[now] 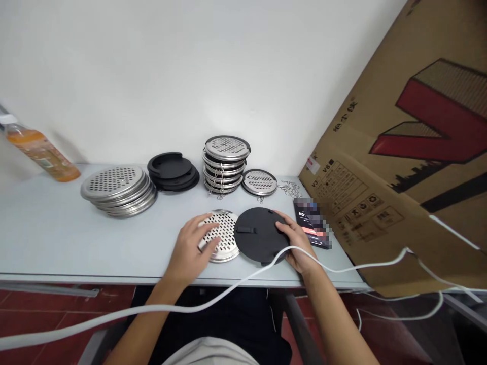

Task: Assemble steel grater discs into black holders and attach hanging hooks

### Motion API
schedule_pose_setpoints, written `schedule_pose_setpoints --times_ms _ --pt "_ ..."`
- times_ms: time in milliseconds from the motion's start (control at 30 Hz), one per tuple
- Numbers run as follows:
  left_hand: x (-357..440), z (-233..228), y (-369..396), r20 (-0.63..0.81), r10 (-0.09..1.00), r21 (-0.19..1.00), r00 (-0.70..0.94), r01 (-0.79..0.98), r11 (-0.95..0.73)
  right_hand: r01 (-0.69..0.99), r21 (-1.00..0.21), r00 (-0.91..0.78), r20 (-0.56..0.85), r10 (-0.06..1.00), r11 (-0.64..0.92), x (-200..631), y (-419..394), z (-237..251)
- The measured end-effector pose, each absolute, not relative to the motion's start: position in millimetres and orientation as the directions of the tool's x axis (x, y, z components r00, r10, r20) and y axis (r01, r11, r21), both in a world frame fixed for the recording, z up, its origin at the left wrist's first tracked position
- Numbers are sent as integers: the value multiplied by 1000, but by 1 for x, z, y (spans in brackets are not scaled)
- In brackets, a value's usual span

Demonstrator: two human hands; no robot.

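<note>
A round black plastic lid (256, 246) with a small clip on its face is tilted up, gripped at its right edge by my right hand (300, 244). The thumb lies on the front and the other fingers go behind. Beside it a perforated round metal plate (227, 234) lies on the table, partly overlapped by the lid. My left hand (190, 248) rests at the plate's left side, fingers and thumb spread over the holes. Whether those fingertips press on the metal is hard to tell.
Behind are stacked metal plates (114, 185), black lids (173, 170), a stack of plates with wire clips (226, 152) and a single plate (259, 182). Loose wire hooks (291, 188), a phone (310, 223), a cardboard box (380, 203) and an orange bottle (41, 152) flank them. A white cable (213, 301) crosses in front.
</note>
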State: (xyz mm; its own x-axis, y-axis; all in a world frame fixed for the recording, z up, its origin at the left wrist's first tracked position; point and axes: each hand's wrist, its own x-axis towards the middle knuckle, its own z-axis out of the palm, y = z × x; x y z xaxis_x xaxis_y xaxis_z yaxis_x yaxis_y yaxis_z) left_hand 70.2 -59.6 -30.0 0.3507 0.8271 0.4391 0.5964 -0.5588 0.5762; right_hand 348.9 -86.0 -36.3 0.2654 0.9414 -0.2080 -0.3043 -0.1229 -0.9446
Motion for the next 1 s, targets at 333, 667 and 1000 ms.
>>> schedule_pose_setpoints --times_ms 333,667,1000 --pt "80 -37 -54 69 990 966 119 242 -96 306 -952 356 135 925 21 335 -74 -64" --pt "91 -36 -46 -111 992 877 58 -463 125 58 -994 437 109 893 92 326 -76 -64" --pt "81 -33 -45 -12 977 999 215 -41 22 -483 -856 383 -16 924 186 363 -96 -23"
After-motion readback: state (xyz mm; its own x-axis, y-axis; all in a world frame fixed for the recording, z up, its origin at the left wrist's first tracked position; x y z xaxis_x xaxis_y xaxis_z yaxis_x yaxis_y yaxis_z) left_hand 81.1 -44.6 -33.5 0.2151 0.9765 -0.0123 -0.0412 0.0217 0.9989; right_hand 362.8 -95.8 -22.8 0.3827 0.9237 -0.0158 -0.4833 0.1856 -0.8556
